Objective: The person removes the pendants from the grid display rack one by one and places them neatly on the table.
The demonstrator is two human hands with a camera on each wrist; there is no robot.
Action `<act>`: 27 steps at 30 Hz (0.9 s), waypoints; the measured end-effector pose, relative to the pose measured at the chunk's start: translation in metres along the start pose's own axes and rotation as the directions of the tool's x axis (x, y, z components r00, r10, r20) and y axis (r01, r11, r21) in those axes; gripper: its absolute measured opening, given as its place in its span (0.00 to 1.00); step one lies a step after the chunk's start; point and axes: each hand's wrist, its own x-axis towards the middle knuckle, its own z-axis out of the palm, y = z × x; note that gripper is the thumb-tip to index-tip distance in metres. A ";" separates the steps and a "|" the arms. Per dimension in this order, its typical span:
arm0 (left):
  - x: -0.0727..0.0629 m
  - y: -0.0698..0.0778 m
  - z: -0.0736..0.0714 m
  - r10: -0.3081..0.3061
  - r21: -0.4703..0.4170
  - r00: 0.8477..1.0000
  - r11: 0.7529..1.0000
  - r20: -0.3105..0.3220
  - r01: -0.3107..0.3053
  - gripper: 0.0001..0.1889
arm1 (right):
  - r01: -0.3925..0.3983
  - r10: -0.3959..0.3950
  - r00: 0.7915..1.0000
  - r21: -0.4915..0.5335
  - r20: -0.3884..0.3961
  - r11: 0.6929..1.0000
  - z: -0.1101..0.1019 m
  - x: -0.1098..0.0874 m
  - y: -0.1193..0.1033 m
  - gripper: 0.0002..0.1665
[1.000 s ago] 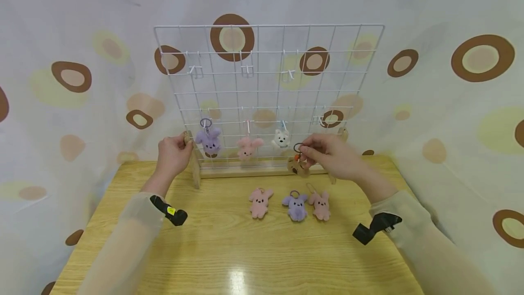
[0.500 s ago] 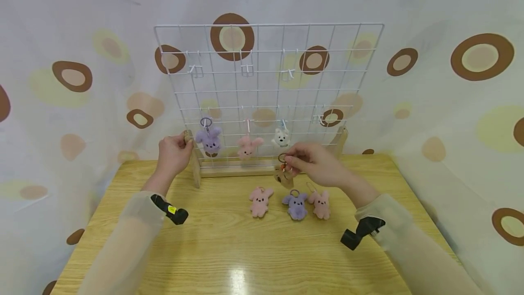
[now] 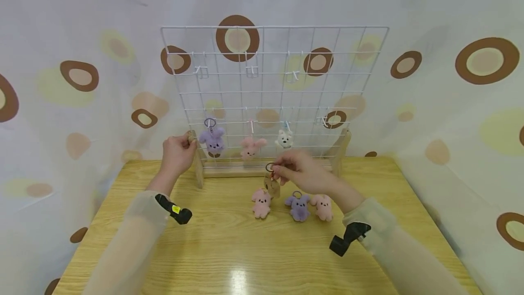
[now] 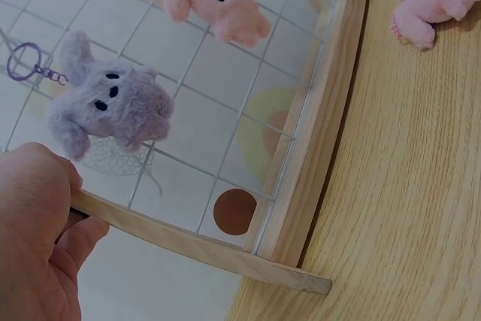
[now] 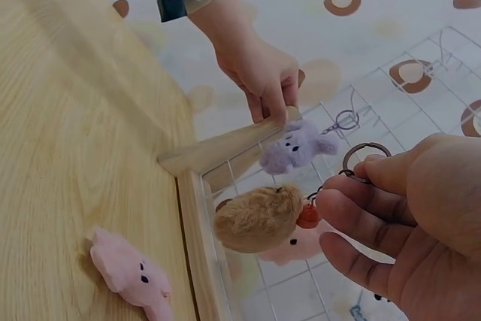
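Observation:
My right hand [image 3: 300, 170] pinches the metal ring of a brown plush keychain [image 5: 259, 218] between thumb and fingertips. The brown plush dangles in front of the rack's lower bar, with a small red piece near its chain. My left hand [image 3: 178, 153] grips the top of the rack's left wooden post [image 4: 203, 249]. On the white wire grid rack [image 3: 274, 91] hang a purple bunny keychain [image 3: 212, 140], a pink bunny keychain [image 3: 251, 148] and a white plush keychain [image 3: 284, 139]. The pink one is partly hidden behind the brown plush in the right wrist view.
On the wooden table [image 3: 229, 249] lie a pink bunny keychain [image 3: 261, 204], a purple bunny keychain [image 3: 299, 208] and another pink bunny [image 3: 323, 207] close beside it. White hooks [image 3: 251, 72] sit on the upper grid, and one hook [image 3: 322, 121] is at the lower right.
My right hand has carried the brown plush keychain left and downward, from the rack's lower right toward the left pink bunny on the table. My left hand stays on the post.

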 end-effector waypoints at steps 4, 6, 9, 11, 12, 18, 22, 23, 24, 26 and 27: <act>-0.001 0.000 0.000 0.002 0.007 1.000 1.000 -0.004 -0.002 0.15 | 0.018 -0.018 1.000 0.009 0.026 1.000 0.009 0.006 0.002 0.10; 0.000 0.000 0.000 0.000 0.010 1.000 1.000 -0.006 0.000 0.15 | 0.024 -0.024 0.999 0.008 0.039 1.000 0.014 0.009 0.001 0.10; 0.000 -0.001 0.001 -0.009 0.006 1.000 1.000 -0.004 0.009 0.16 | 0.025 -0.026 0.997 0.020 0.066 0.999 0.022 0.014 0.001 0.11; 0.000 -0.001 0.001 -0.017 0.002 1.000 1.000 -0.003 0.017 0.16 | 0.017 -0.019 0.997 0.027 0.081 0.999 0.028 0.017 0.001 0.10; 0.000 -0.001 0.002 -0.021 0.000 1.000 1.000 -0.002 0.021 0.16 | 0.014 -0.016 0.996 0.029 0.087 0.999 0.031 0.018 0.002 0.10; 0.000 -0.002 0.002 -0.027 -0.003 1.000 1.000 0.002 0.027 0.17 | 0.076 -0.079 0.991 0.032 0.112 0.997 0.048 0.026 0.009 0.08; 0.000 -0.002 0.002 -0.025 -0.006 1.000 1.000 0.002 0.025 0.16 | 0.081 -0.088 0.987 0.059 0.138 0.995 0.059 0.031 0.013 0.08; 0.000 -0.002 0.002 -0.021 -0.004 1.000 1.000 0.001 0.021 0.16 | 0.073 -0.081 0.987 0.061 0.142 0.995 0.061 0.032 0.013 0.08; 0.000 -0.002 0.002 -0.018 -0.004 1.000 1.000 0.000 0.018 0.16 | 0.070 -0.078 0.986 0.061 0.147 0.996 0.063 0.033 0.013 0.08; 0.001 -0.003 0.002 -0.014 0.000 1.000 1.000 0.000 0.014 0.17 | 0.058 -0.067 0.986 0.059 0.153 0.997 0.068 0.035 0.013 0.08; 0.001 -0.003 0.002 -0.013 -0.001 1.000 1.000 0.001 0.013 0.17 | 0.052 -0.061 0.985 0.062 0.160 0.997 0.070 0.036 0.012 0.08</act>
